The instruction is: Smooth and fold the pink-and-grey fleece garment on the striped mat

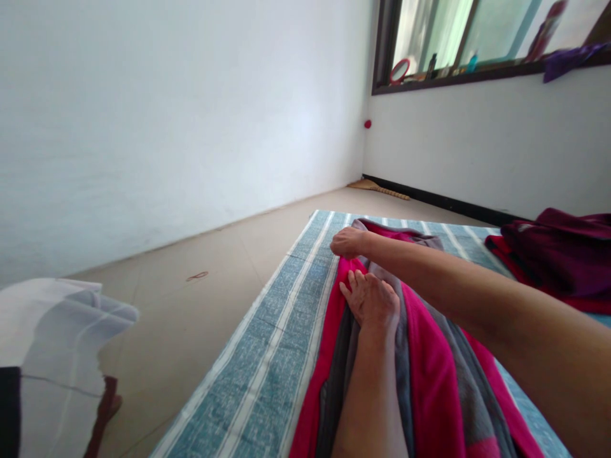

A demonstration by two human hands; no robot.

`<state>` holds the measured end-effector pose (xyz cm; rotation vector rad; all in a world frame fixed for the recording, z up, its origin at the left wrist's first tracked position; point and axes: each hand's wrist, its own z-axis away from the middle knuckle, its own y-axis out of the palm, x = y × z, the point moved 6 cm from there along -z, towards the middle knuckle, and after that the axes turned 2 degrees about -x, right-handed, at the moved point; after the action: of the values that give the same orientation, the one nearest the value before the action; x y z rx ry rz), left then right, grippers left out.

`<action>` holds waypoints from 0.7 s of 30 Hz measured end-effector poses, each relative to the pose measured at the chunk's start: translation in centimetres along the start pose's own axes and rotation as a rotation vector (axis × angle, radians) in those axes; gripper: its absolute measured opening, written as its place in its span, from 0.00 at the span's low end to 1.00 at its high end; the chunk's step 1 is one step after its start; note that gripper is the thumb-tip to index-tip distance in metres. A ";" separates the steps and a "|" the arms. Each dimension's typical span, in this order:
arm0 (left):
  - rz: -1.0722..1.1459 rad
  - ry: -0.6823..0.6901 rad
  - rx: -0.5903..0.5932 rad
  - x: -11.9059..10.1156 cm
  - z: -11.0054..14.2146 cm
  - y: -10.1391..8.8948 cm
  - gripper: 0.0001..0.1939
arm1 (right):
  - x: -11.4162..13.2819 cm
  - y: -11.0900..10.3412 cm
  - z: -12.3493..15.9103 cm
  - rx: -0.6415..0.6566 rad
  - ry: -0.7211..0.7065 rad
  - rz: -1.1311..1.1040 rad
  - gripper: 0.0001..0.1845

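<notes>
A pink and grey striped cloth [429, 356] lies lengthwise on a blue and white striped mat [267, 356]. My left hand [371, 300] rests flat on the cloth's left part, fingers stretched out and pointing away from me. My right hand [348, 242] reaches further out, its forearm crossing above the left hand. Its fingers are curled into a fist at the cloth's far left edge, pinching the pink fabric there.
A heap of maroon and red clothes [558, 254] sits on the mat at the right. A white garment [57, 356] lies at the lower left. On the tiled floor are a small band [197, 276] and, in the corner, a broom [377, 187]. The window sill [477, 73] holds small items.
</notes>
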<state>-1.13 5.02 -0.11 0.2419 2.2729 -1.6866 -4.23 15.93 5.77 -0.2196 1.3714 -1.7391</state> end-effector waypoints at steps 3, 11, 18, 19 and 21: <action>0.000 -0.005 -0.003 0.1 0.1 0.0 0.18 | 0.0 0.0 -0.2 0.011 0.012 -0.017 0.07; 0.099 -0.013 -0.072 0.2 0.1 -0.2 0.17 | 1.9 0.5 -1.5 0.121 -0.062 -0.068 0.12; 0.189 -0.053 0.046 0.3 -0.2 -0.5 0.18 | 3.3 0.8 -2.0 0.219 -0.113 -0.092 0.06; 0.187 -0.056 0.058 0.4 -0.3 -0.5 0.19 | 3.3 0.8 -2.1 0.221 -0.113 -0.094 0.06; 0.177 -0.051 0.070 0.3 -0.3 -0.5 0.19 | 3.4 0.8 -2.2 0.222 -0.116 -0.094 0.07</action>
<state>-1.63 5.11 0.29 0.3987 2.0917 -1.6623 -7.18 15.04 2.99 -0.2603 1.0913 -1.9098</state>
